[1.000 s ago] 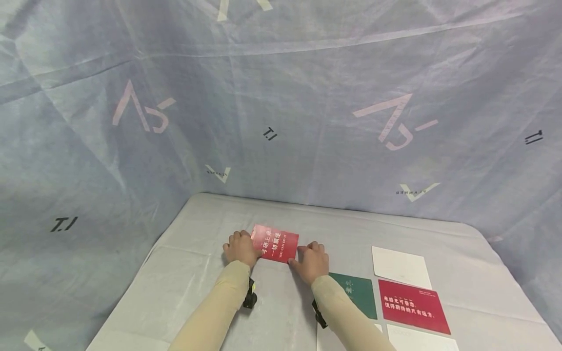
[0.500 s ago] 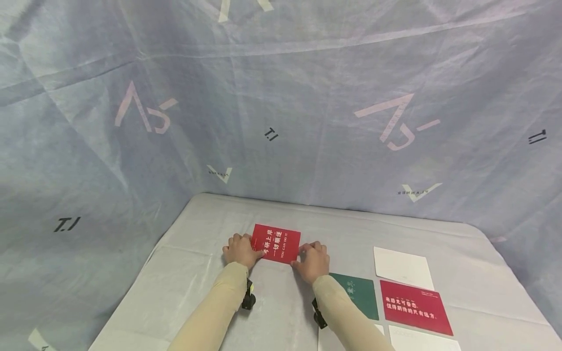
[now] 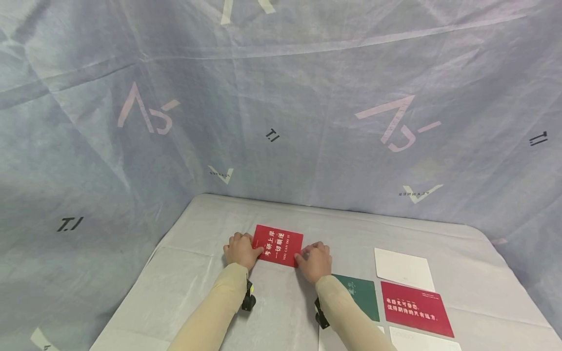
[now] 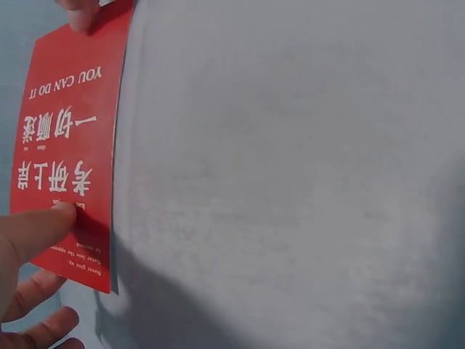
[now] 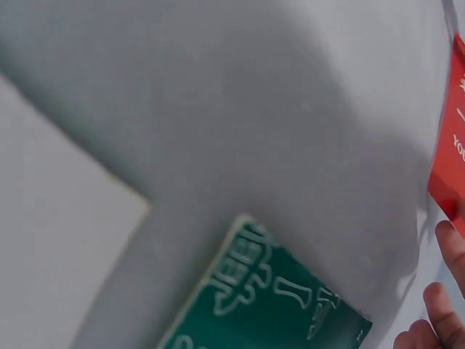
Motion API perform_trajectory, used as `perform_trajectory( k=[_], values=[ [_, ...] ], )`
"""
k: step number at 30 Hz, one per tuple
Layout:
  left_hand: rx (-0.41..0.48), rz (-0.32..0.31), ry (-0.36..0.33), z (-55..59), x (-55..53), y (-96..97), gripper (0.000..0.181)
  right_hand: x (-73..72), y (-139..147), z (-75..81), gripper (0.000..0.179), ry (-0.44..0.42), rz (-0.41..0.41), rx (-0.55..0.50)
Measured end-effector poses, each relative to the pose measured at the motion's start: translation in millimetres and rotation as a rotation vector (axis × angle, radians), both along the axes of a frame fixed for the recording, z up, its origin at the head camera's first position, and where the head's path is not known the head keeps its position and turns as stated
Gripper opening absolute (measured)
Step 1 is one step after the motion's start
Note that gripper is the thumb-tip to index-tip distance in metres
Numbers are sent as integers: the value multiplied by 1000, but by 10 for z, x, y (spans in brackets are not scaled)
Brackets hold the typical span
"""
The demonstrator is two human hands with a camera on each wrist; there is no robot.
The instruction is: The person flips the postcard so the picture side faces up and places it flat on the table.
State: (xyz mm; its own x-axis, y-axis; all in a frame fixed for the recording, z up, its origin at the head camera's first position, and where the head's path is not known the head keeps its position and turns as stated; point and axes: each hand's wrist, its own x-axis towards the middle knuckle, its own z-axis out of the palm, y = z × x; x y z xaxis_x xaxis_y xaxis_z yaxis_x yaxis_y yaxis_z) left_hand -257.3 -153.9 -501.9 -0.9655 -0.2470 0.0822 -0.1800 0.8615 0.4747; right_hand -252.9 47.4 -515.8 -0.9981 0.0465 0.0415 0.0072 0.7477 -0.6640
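Observation:
A red card [image 3: 278, 245] with white Chinese characters and "YOU CAN DO IT" is held between my two hands over the cloth-covered table. My left hand [image 3: 242, 250] pinches its left end; in the left wrist view the thumb [image 4: 54, 222] presses on the printed face while the other fingers lie beyond and below the card's edge. At the opposite end, my right hand [image 3: 316, 262] pinches the near right corner, its thumb on the face. Only a strip of the red card [image 5: 452, 156] and some fingertips [image 5: 439, 305] show in the right wrist view.
To the right lie a green card [image 3: 362, 296], a second red card [image 3: 416, 309] and a white card [image 3: 404, 268]. More white cards [image 3: 421, 340] sit at the near edge, one partly behind the right forearm. A grey printed cloth [image 3: 307, 122] hangs behind the table [image 3: 210, 214].
The glare on the red card has faded, so its print reads darker and clearer. The card and right hand have shifted slightly right; the left hand has stayed nearly in place.

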Motion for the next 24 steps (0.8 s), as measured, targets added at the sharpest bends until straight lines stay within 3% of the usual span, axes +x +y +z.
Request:
perform_trajectory(
  k=[14, 24],
  values=[
    [11, -48, 10, 209, -33, 164, 35, 10, 282, 181, 21, 28, -53, -91],
    [29, -80, 57, 319, -27, 316, 33, 39, 481, 342, 18, 31, -57, -102]
  ],
)
